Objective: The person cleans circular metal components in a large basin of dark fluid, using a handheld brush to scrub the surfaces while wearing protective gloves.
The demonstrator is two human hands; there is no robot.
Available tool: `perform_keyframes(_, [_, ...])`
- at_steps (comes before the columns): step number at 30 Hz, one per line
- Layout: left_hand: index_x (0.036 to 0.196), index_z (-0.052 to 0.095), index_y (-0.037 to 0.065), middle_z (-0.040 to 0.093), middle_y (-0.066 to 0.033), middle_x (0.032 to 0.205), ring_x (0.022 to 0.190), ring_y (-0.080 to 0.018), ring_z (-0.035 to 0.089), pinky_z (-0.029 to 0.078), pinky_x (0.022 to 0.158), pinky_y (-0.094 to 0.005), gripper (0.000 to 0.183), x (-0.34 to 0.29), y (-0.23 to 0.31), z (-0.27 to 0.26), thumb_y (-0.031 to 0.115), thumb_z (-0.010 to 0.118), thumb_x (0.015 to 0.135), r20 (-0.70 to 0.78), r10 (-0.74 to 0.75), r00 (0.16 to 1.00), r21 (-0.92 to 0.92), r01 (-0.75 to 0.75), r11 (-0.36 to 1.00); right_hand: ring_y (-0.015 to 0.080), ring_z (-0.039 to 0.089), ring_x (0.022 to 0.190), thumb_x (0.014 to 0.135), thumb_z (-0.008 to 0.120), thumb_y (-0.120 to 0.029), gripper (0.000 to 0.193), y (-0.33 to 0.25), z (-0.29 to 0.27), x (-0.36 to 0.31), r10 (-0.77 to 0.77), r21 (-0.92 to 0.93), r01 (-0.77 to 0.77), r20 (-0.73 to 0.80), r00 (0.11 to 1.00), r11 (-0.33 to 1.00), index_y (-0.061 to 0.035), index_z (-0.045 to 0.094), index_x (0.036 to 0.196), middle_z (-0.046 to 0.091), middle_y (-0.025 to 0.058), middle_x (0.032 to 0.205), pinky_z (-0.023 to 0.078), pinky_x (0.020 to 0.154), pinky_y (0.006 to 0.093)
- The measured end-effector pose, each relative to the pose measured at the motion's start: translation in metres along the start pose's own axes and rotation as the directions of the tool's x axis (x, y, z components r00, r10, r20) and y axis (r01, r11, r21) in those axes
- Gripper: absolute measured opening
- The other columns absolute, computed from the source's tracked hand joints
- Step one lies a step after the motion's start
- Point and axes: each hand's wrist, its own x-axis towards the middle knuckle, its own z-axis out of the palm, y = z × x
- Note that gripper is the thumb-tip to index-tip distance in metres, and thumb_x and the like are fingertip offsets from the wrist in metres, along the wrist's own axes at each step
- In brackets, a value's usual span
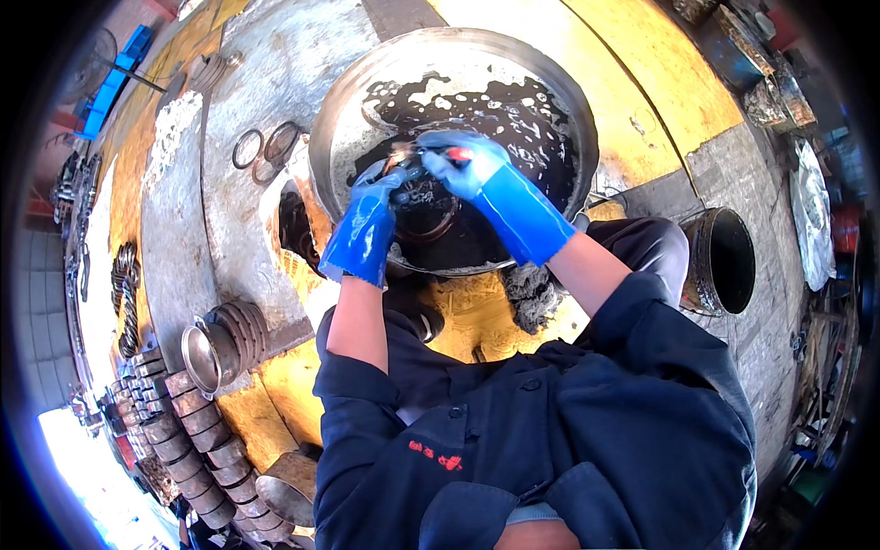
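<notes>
Head view, looking down: both blue-gloved hands meet over a wide metal basin point(550, 82) of dark liquid. Left hand point(385, 179) and right hand point(463, 163) together grasp a small dark part point(410, 170) just above a ring point(423, 225) lying in the liquid.

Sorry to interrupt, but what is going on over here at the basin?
A person in blue gloves is bent over a large metal basin of dark, oily liquid. The left hand and right hand meet over the middle of it, gripping a small dark part just above a dark ring lying in the liquid. Metal rings lie on the floor nearby, cylindrical parts are lined up at lower left, and an open can stands to the right.
</notes>
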Motion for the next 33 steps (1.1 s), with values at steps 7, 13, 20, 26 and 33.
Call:
perform_keyframes(7, [0.131, 0.049, -0.003, 0.073, -0.0144, 0.103, 0.053, -0.0077, 0.047, 0.037, 0.049, -0.0183, 0.045, 0.012, 0.011, 0.022, 0.007, 0.064, 0.089, 0.116, -0.041, 0.992, -0.121, 0.055, 0.991, 0.0265, 0.069, 0.077, 0.088, 0.062, -0.028, 0.027, 0.099, -0.004, -0.003, 0.522, 0.126, -0.535, 0.12, 0.844, 0.835, -0.0051, 0.07, 0.098, 0.071, 0.0162, 0.084, 0.052, 0.069, 0.0371])
perform_keyframes(13, [0.113, 0.064, 0.002, 0.073, -0.0075, 0.096, 0.051, -0.0056, 0.044, 0.033, 0.046, -0.0182, 0.028, -0.001, 0.002, -0.017, 0.009, 0.069, 0.086, -0.019, -0.028, 0.999, -0.164, 0.025, 0.986, 0.0225, 0.066, 0.069, 0.085, 0.063, -0.027, 0.032, 0.014, -0.018, -0.043, 0.674, 0.176, -0.782, 0.417, 0.609, 0.598, 0.0046, 0.068, 0.091, 0.066, 0.0172, 0.07, 0.049, 0.065, 0.0381])
perform_keyframes(20, [0.109, 0.066, 0.002, 0.068, -0.0003, 0.083, 0.051, -0.005, 0.043, 0.031, 0.046, -0.018, 0.027, -0.012, 0.018, 0.005, 0.008, 0.072, 0.083, -0.079, -0.018, 0.997, -0.158, 0.005, 0.987, 0.0212, 0.069, 0.085, 0.087, 0.066, -0.028, 0.033, 0.045, -0.019, -0.037, 0.54, 0.024, -0.567, 0.276, 0.795, 0.823, -0.0022, 0.069, 0.107, 0.072, 0.015, 0.091, 0.054, 0.079, 0.0342])
perform_keyframes(26, [0.11, 0.065, 0.001, 0.07, -0.0051, 0.085, 0.054, -0.0075, 0.047, 0.036, 0.049, -0.0191, 0.025, -0.004, 0.007, 0.0, 0.008, 0.067, 0.086, -0.039, -0.027, 0.999, -0.111, 0.022, 0.994, 0.0237, 0.067, 0.104, 0.088, 0.066, -0.028, 0.03, 0.016, -0.009, 0.006, 0.01, 0.31, -0.071, 0.193, 0.981, 0.948, -0.0138, 0.068, 0.115, 0.07, 0.0085, 0.114, 0.051, 0.094, 0.034])
perform_keyframes(33, [0.107, 0.066, 0.004, 0.07, -0.0045, 0.081, 0.051, -0.0071, 0.045, 0.035, 0.048, -0.0206, 0.024, 0.003, 0.007, 0.002, 0.014, 0.071, 0.085, 0.025, -0.022, 0.999, -0.04, 0.023, 0.999, 0.0269, 0.069, 0.095, 0.091, 0.057, -0.034, 0.029, 0.072, -0.003, 0.003, 0.278, 0.123, -0.298, 0.157, 0.948, 0.946, -0.0186, 0.069, 0.112, 0.072, 0.0103, 0.103, 0.054, 0.086, 0.0364])
